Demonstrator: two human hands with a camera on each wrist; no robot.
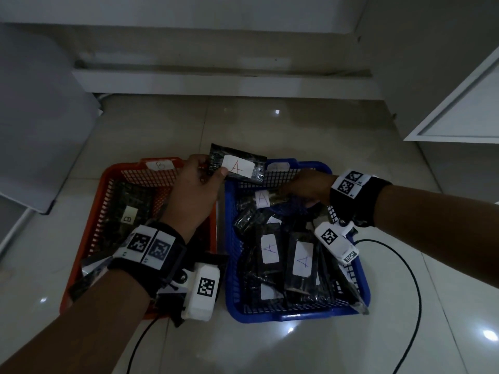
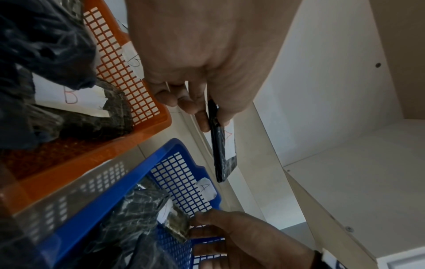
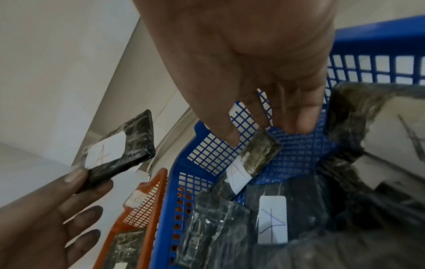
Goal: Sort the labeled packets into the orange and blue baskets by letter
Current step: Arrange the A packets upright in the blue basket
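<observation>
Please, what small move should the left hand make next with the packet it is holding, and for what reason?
Probably carry it a little to the right and lower it into the blue basket. The left hand pinches a packet marked A above the gap between the baskets; the blue basket's tag reads A, the orange basket reads B. The right hand is inside the blue one, so keep clear.

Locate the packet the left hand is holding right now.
In the head view, the A-labelled packet is pinched by the left hand, held in the air above the far rims where the orange basket and blue basket meet.
</observation>
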